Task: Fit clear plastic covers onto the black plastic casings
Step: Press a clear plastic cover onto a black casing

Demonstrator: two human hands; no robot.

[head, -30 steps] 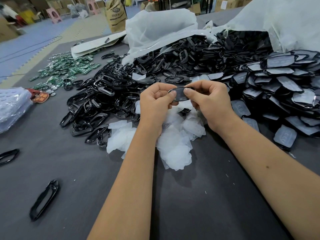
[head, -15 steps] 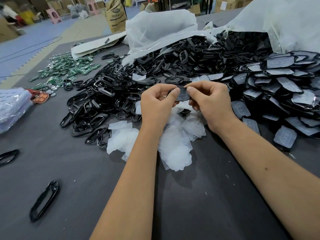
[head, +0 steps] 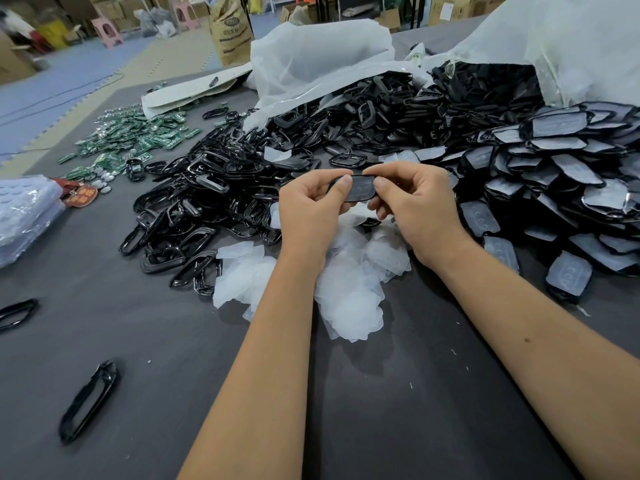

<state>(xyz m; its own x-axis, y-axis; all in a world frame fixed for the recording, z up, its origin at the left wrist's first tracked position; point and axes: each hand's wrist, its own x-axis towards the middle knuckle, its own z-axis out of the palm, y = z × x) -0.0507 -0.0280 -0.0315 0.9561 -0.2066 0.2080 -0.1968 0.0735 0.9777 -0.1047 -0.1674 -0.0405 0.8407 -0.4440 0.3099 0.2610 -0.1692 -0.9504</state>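
Grey table in a warehouse: one casing mid-fit, raised over the heap of loose covers.

Casing [head: 353,190] with its cover [head: 362,189] is pinched between the left hand [head: 311,211] and right hand [head: 417,211], thumbs pressing on top. Covers [head: 346,292] lie directly beneath. Finished pieces [head: 561,181] stack toward the table's right edge; a far larger mound of bare casings [head: 214,199] waits on the left. Open room lies only along the near edge, where strays [head: 88,401] sit.

Even, soft indoor light; edges bow outward, far background blurred.
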